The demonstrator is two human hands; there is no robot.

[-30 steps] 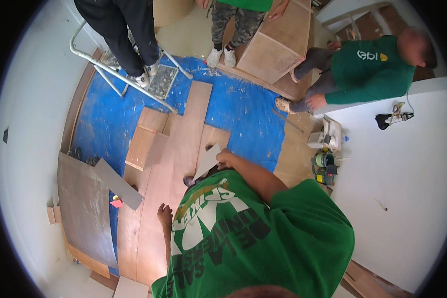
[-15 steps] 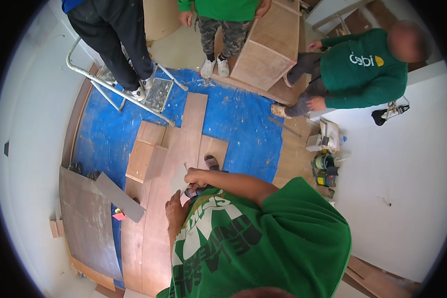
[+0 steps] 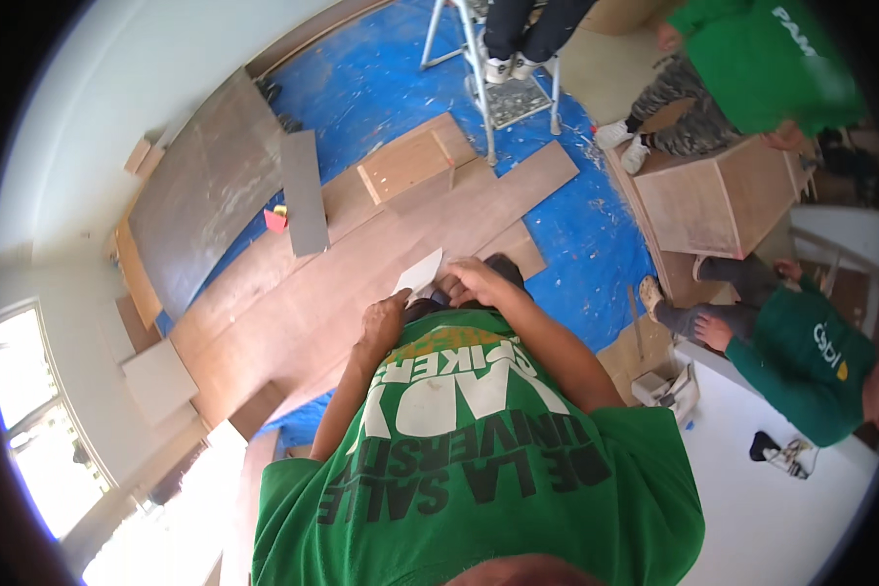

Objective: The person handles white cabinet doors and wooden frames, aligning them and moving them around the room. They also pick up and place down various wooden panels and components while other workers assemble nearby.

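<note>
In front of my green shirt, both hands are around a thin white sheet [image 3: 421,273], which looks like paper. My left hand [image 3: 385,320] has its fingers closed on the sheet's near left edge. On the other side, my right hand [image 3: 473,281] is closed with bent fingers at the sheet's right edge. Its fingertips are partly hidden. Beneath the hands lie long flat plywood boards [image 3: 361,249]. My dark-clad legs show just behind the hands, partly covered by them.
A shallow wooden box [image 3: 407,168] and a grey strip [image 3: 306,192] lie on the boards. Blue sheeting [image 3: 596,230] covers the floor. A person stands on a stepladder [image 3: 518,101]. At right, two people in green are beside a wooden cabinet [image 3: 689,203]. A large grey panel [image 3: 205,186] is at left.
My view has turned, so the room appears rotated and a bright window shows at lower left. My hands and the white sheet are now farther right in view, the right hand beside the sheet.
</note>
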